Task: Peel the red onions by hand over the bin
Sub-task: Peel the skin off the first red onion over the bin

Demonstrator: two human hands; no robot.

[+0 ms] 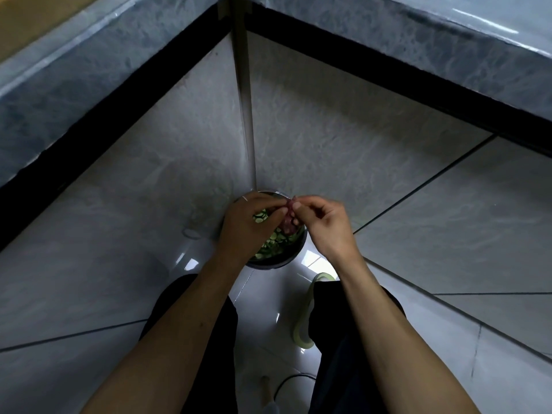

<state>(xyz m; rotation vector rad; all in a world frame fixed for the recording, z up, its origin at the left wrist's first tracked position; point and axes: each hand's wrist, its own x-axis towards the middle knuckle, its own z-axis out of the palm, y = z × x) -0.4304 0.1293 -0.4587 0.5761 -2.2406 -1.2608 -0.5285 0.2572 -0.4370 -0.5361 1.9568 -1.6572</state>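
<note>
**Risk check: peel landing outside the bin**

Held the red onion (287,221) between both hands, directly above the bin (300,246) on the floor in the corner under the worktop (418,49).

Left hand (246,228): fingers curled round the onion from the left, gripping it. Right hand (324,222): thumb and forefinger pinched on a strip of reddish skin at the onion's top. Could not tell how much skin remained; most of the onion hidden behind the fingers.

Bin already held green scraps (270,243), looked like sliced peelings. Slipper (307,309) just beside the bin, near the right leg.

Likely failure points, judged from this pose:
- Skin strip probably thin and dry: could tear short at the pinch, leaving fragments stuck on.
- Loose flakes light: could drift past the rim onto the floor tiles (448,234), since the bin mouth looked barely wider than the two hands together.
- Pull directed rightward and up: could carry the peel beyond the rim before release.
- Onion small, likely slick once bare: could slip from the left grip into the scraps.
- Dim light under the worktop: easy to miss leftover skin.
</note>
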